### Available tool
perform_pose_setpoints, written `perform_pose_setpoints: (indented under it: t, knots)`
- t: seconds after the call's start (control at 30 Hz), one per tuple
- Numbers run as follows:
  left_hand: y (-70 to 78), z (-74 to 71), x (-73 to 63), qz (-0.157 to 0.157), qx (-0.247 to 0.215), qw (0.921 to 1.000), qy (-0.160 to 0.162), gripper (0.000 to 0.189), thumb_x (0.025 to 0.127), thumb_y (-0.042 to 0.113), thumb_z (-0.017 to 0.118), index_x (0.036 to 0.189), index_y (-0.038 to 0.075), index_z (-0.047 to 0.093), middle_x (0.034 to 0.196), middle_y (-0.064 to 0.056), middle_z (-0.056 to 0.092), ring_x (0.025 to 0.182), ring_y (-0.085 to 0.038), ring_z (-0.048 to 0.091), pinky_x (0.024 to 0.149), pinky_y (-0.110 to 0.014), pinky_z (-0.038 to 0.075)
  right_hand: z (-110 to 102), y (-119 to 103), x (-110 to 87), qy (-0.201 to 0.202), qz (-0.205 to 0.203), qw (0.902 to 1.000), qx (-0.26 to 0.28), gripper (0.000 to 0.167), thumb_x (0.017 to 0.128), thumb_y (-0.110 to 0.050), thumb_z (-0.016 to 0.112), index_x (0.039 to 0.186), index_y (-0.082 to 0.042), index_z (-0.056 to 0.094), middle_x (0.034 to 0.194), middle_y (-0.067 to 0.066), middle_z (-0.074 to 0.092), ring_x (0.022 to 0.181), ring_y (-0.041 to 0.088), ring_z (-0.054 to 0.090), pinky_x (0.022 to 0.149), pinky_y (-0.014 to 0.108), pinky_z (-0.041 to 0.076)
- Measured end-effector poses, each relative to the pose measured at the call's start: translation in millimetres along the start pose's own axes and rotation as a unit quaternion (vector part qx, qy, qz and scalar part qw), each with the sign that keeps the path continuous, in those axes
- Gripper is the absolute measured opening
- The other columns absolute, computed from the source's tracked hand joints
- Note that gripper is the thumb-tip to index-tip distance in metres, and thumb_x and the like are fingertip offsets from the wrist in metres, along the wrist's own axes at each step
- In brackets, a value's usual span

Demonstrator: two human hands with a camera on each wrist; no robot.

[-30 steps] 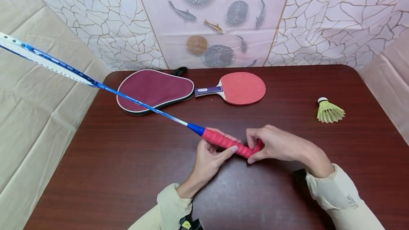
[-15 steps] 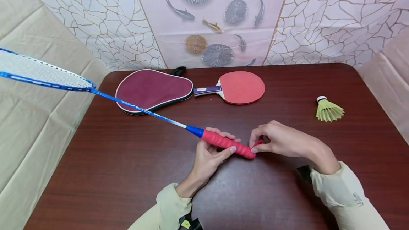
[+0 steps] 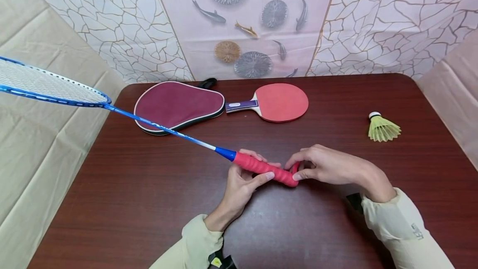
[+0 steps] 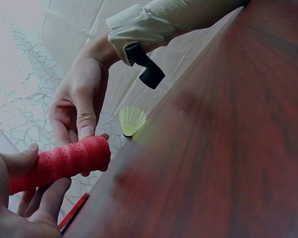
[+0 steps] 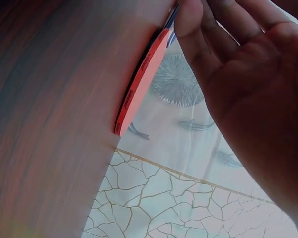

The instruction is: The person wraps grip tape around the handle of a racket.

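Observation:
A blue badminton racket [image 3: 186,137] slants across the head view, its strung head at the left edge. Red perforated grip tape [image 4: 72,158] covers its handle. My left hand [image 3: 239,188] holds the handle from below, the thumb lying along the near side. At the butt end, my right hand [image 3: 328,165] pinches a small loop of the red tape between thumb and fingers. In the left wrist view the right thumb touches the handle's end. The right wrist view shows the right hand's palm [image 5: 253,84], but what its fingertips hold is out of sight.
Behind the hands, a red table tennis bat [image 3: 282,102] lies beside a maroon bat case [image 3: 179,105]. A yellow shuttlecock [image 3: 383,128] lies at the right of the brown table [image 3: 149,202]. Patterned cloth [image 3: 254,20] hangs behind the table.
The racket has turned about its shaft, so its strings show more broadly. My right hand has shifted its grasp at the butt end; the left hand has hardly moved.

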State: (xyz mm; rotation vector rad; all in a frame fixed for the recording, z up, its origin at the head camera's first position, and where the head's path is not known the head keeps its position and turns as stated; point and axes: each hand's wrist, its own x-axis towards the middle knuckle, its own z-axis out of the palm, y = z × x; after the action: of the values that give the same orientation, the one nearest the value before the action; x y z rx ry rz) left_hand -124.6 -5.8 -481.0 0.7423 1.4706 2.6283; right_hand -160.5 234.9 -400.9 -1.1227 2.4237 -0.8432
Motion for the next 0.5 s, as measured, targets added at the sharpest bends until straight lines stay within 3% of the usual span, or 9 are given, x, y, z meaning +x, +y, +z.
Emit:
perform_pose_setpoints:
  t: [0.2,0.4,0.5]
  knots:
    - [0.8,-0.2,-1.7,-0.021,0.014,0.9997,0.007,0.039,0.082,-0.014,0.07,0.114,-0.009,0.047,0.105,-0.034,0.061,0.101,-0.05,0.063,0.089,-0.049,0.052,-0.4,-0.9,-0.4,-0.016,0.004,0.9998,0.01,0.02,0.089,-0.025,0.074,0.109,-0.024,0.069,0.095,-0.014,0.065,0.082,0.005,0.06,0.073,0.028,0.051]
    - [0.8,-0.9,-2.3,-0.05,0.007,0.9985,0.021,0.046,0.079,-0.015,0.072,0.119,-0.013,0.051,0.111,-0.031,0.064,0.105,-0.047,0.062,0.092,-0.049,0.05,0.8,-0.4,-1.2,-0.012,-0.003,0.9999,0.001,0.019,0.087,-0.031,0.076,0.104,-0.026,0.07,0.095,-0.015,0.062,0.083,0.006,0.058,0.074,0.028,0.05]
    - [0.3,-0.8,-2.1,-0.049,0.006,0.9987,0.012,0.047,0.08,-0.016,0.071,0.123,-0.012,0.051,0.115,-0.031,0.063,0.108,-0.046,0.061,0.093,-0.049,0.049,1.8,0.0,-0.9,-0.003,-0.005,1.0,-0.008,0.018,0.084,-0.033,0.078,0.098,-0.027,0.069,0.091,-0.014,0.061,0.079,0.008,0.058,0.071,0.027,0.049]
